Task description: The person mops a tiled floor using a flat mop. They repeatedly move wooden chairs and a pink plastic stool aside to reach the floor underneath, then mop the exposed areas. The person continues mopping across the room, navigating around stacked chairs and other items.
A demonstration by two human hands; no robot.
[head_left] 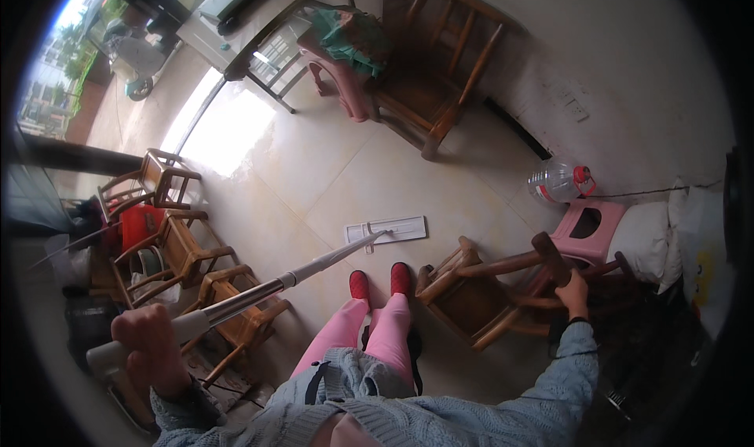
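Gripping the flat mop's handle (236, 302) near its top, the left hand (149, 345) is closed while the right hand (572, 294) clasps a tilted wooden chair (487, 290), which could tip onto the red slippers (380, 282) beside it.

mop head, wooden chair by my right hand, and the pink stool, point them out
mop head (386, 230), head view, on the flat white pad lying on the floor
wooden chair (471, 290), head view, on its tilted seat frame
pink stool (591, 241), head view, on its top beside the cut-out hole
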